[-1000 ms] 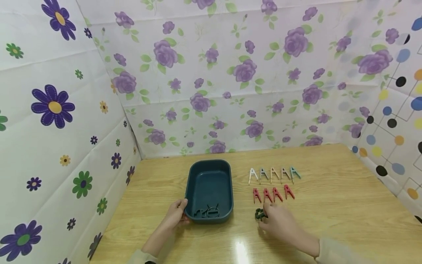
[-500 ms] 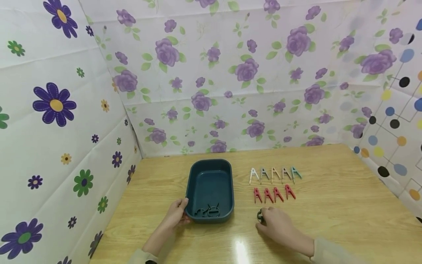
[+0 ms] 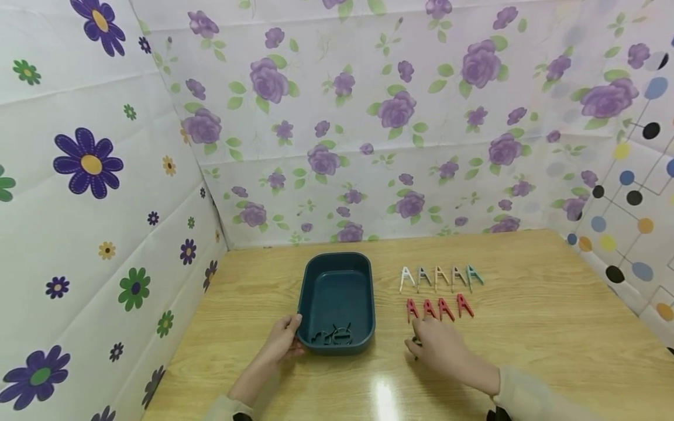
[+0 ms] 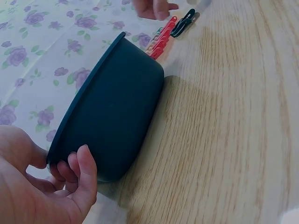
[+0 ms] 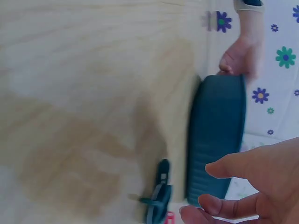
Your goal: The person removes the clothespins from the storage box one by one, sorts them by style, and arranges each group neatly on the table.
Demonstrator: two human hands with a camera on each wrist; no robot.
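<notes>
My left hand [image 3: 281,339] grips the near left edge of a dark teal bin [image 3: 337,292], thumb on the rim and fingers beneath it. Thin dark open-outline pieces [image 3: 341,335], like cookie cutters, lie at the bin's near end. Right of the bin, my right hand [image 3: 439,351] hovers over a dark green looped piece [image 4: 183,23], which rests on the table and is mostly hidden in the head view. In the right wrist view, the thumb and fingers [image 5: 229,165] are spread and apart from that piece, holding nothing.
Just beyond the right hand stand red clothespins [image 3: 443,309] in a row. Behind them is a row of white, grey, peach, brown and teal clothespins [image 3: 440,277]. Floral cloth [image 3: 295,193] walls off the back and sides of the wooden table [image 3: 542,316].
My right hand was at the dark green piece with its fingers on it; now the fingers are off it. My left hand still grips the bin. The head view has shifted slightly.
</notes>
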